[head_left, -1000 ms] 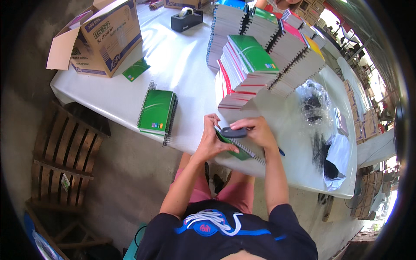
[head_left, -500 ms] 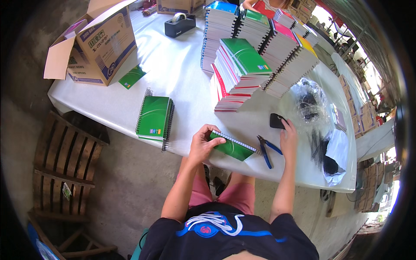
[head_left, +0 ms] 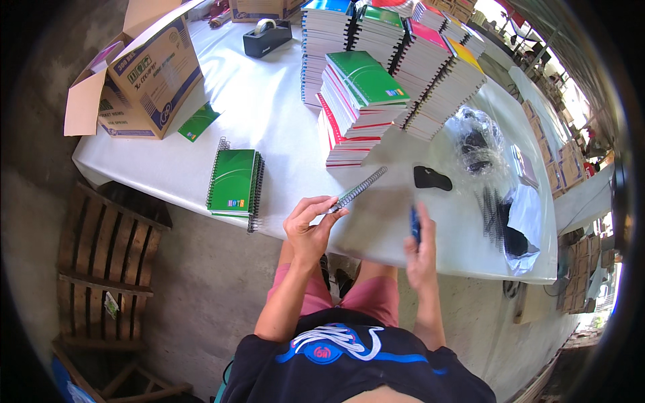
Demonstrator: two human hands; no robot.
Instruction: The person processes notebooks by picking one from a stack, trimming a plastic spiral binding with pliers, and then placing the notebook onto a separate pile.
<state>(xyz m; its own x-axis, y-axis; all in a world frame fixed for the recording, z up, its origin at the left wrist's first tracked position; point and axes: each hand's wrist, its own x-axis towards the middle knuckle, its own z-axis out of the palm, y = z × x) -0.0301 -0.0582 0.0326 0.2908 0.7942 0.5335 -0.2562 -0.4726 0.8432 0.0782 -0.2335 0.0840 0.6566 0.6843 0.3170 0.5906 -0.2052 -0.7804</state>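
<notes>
My left hand [head_left: 309, 232] pinches a small spiral notebook [head_left: 356, 191] by its near end, above the front of the table. The notebook stands nearly edge-on, its dark wire coil facing up and slanting away to the right; its cover is mostly out of sight. To the right, my right hand [head_left: 422, 258] is closed around blue-handled pliers [head_left: 415, 227], blurred by motion with the jaws hard to make out. Beyond that hand a flat black piece [head_left: 432, 178] lies on the table. Left of my left hand rests a small stack of green spiral notebooks [head_left: 234, 178].
Tall stacks of notebooks [head_left: 366, 80] stand at the back. A cardboard box [head_left: 151, 80], a loose green cover [head_left: 199, 122] and a tape dispenser [head_left: 267, 39] sit far left. Clear plastic wrap [head_left: 478, 141] and loose black coils [head_left: 490, 215] lie right. A wooden chair [head_left: 107, 269] stands at left.
My right hand has left the black piece, picked up the pliers and drawn nearer. My left hand has turned the notebook from cover-showing to nearly edge-on, coil pointing away.
</notes>
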